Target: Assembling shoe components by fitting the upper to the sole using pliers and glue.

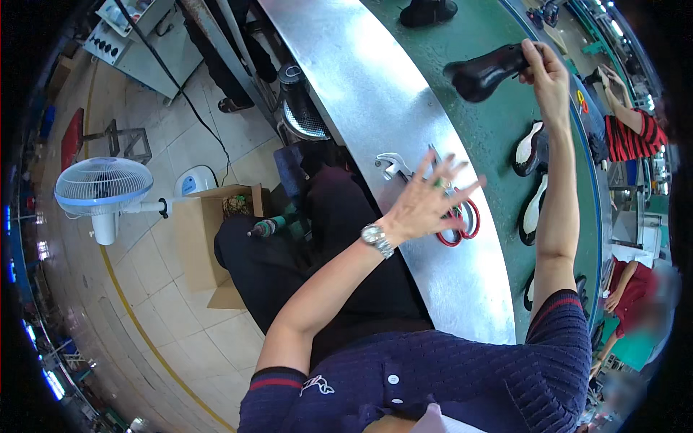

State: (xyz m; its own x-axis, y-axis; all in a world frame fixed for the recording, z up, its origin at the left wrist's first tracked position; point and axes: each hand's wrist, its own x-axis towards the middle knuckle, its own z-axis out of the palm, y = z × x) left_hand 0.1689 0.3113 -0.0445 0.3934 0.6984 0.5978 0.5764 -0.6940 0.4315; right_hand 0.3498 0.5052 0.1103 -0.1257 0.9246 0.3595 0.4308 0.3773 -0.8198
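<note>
My right hand, arm stretched far out, grips a black shoe by one end and holds it over the green belt. Its thumb and fingers are closed around that end. With fingers spread, my left hand hovers over the metal bench edge and holds nothing. Partly hidden under it are red-handled scissors and a steel wrench. Several black shoes with pale undersides, such as one shoe, lie along the belt. A darker shoe sits at the far end.
On my lap lies a green power tool. An open cardboard box stands to the left, near a fan. A black container is beside the bench. Across the belt, a person in a striped shirt handles something.
</note>
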